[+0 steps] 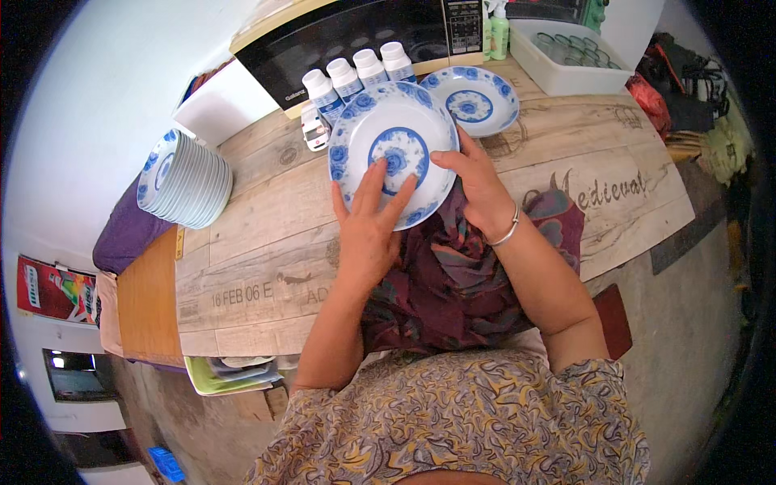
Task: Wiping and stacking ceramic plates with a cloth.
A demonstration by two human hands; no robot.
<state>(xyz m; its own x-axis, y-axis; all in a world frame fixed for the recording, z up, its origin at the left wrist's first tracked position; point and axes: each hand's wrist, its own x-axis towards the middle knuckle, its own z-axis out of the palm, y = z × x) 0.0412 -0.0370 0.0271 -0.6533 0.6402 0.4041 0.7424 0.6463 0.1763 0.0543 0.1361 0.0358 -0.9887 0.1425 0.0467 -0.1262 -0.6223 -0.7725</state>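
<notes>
A white plate (394,112) with blue roses faces up, tilted, in front of me. My right hand (482,188) grips its right rim, thumb on the face and fingers behind. Spread fingers of my left hand (370,224) rest on the lower part and central rose of the plate. Beneath the hands, a dark maroon patterned cloth (448,291) is bunched over my lap and the table edge. Behind, partly covered by the held plate, lies a matching plate (470,106). A tall stack of similar plates (194,182) leans at the left side of the table.
On the wood-print table (260,254), several white bottles (342,82) and a toy vehicle (315,130) stand before a microwave (351,42). A white bin of glasses (570,79) sits at back right, near a green spray bottle (499,33). Below the left edge is a green tray (212,382).
</notes>
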